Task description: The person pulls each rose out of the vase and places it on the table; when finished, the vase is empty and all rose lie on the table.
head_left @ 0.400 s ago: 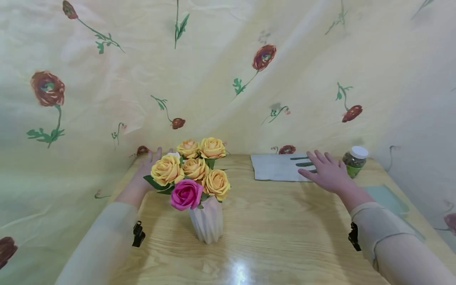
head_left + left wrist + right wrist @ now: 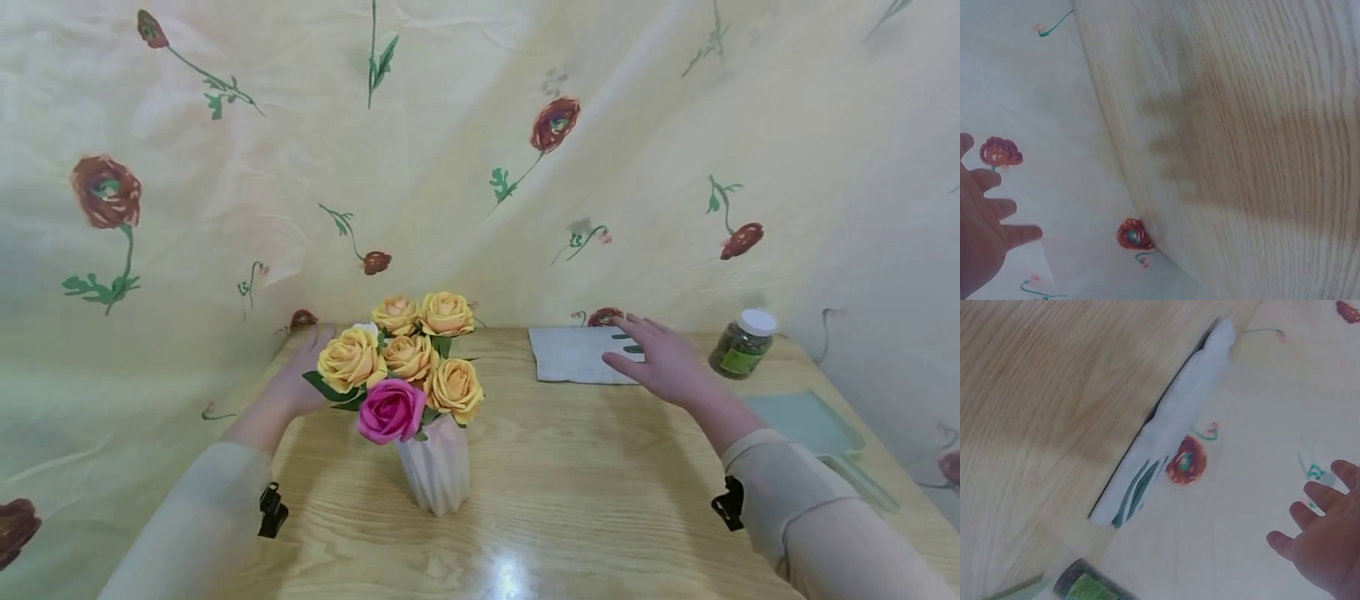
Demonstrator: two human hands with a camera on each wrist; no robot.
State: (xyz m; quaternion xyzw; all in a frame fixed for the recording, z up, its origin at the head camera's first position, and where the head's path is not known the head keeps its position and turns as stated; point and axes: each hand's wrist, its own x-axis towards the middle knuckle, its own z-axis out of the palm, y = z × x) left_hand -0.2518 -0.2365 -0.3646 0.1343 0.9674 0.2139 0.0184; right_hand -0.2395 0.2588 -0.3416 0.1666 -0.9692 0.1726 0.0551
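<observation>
A white ribbed vase (image 2: 435, 471) with several orange roses (image 2: 408, 354) and one pink rose (image 2: 390, 410) stands on the wooden table (image 2: 570, 483). My left hand (image 2: 296, 379) hovers open behind the bouquet near the table's far left corner, partly hidden by the flowers; the left wrist view shows its spread fingers (image 2: 991, 212) above the table edge. My right hand (image 2: 660, 360) is open with straight fingers over the right end of a folded white cloth (image 2: 573, 354) with green stripes (image 2: 1135, 490). It holds nothing.
A small jar (image 2: 741, 343) with a white lid and green label stands at the back right. A pale green flat tray (image 2: 813, 429) lies near the right edge. A yellow flowered curtain (image 2: 450, 150) hangs close behind the table.
My right hand has moved left and slightly back, away from the jar and over the cloth. My left hand has drawn back a little toward me.
</observation>
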